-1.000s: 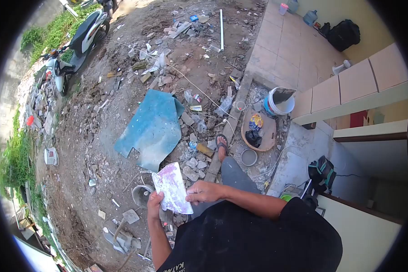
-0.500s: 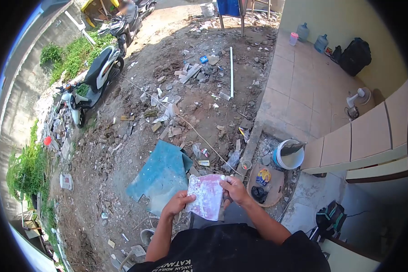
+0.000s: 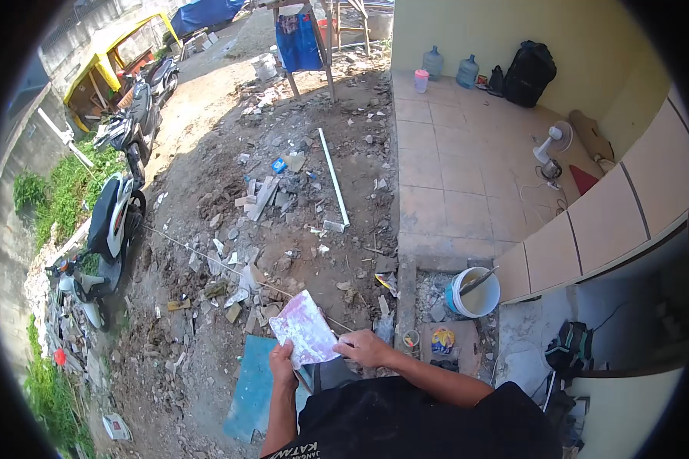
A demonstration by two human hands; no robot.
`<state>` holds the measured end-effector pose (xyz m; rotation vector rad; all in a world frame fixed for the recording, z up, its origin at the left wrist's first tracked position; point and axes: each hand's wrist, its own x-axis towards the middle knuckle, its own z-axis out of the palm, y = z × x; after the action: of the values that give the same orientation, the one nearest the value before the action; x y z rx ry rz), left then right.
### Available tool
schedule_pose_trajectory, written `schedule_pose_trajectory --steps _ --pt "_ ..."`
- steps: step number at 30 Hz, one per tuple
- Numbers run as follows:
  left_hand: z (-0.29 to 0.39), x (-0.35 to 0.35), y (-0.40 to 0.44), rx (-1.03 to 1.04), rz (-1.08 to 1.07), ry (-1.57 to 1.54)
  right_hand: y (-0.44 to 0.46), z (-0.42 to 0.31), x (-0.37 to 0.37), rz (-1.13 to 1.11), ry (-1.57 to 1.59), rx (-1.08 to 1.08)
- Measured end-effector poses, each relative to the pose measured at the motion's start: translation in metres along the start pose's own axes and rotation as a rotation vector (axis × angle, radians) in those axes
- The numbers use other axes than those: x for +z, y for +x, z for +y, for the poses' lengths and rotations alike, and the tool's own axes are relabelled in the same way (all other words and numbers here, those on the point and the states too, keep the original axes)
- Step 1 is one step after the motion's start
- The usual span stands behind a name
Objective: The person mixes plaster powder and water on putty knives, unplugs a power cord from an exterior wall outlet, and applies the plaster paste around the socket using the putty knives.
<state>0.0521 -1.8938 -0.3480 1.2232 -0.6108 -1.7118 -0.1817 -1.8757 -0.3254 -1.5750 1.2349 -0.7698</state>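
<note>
A thin, roughly square sheet (image 3: pixel 304 329), white with pink-purple smears, is held in front of the body. My left hand (image 3: pixel 282 362) grips its lower left corner, thumb on top. At its right edge my right hand (image 3: pixel 363 349) pinches it. Below and beside the sheet, a blue-green board (image 3: pixel 254 386) lies on the rubble ground, partly hidden by my left arm. To the right, a white bucket (image 3: pixel 475 294) has a dark tool leaning in it, and a colourful packet (image 3: pixel 442 341) rests on a shallow tray.
Debris and a white pipe (image 3: pixel 333 177) lie ahead. A scooter (image 3: pixel 107 245) stands on the left. On the right, a tiled floor (image 3: pixel 452 183) holds water jugs, a black backpack (image 3: pixel 530 74) and a fan (image 3: pixel 553 145). A low tiled wall (image 3: pixel 553 256) runs beside the doorway.
The view has lifted and turned, showing more ground ahead and the tiled floor. Both hands still hold the sheet, which is tilted differently than half a second ago.
</note>
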Motion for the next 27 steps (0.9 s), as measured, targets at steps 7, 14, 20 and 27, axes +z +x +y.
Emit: schedule_pose_trajectory --steps 7,14,20,27 --pt "0.107 0.009 0.224 -0.244 -0.282 0.014 0.178 0.013 -0.014 0.213 0.004 0.045" --pt "0.187 0.056 0.323 -0.147 -0.439 0.162 0.271 -0.011 -0.068 0.294 0.135 0.09" --pt "0.177 0.06 0.384 -0.142 -0.178 0.07 0.338 0.017 -0.1 0.39 0.054 0.135" --pt "0.231 0.057 0.473 -0.171 0.301 -0.199 0.466 0.053 -0.156 0.065 0.196 0.247"
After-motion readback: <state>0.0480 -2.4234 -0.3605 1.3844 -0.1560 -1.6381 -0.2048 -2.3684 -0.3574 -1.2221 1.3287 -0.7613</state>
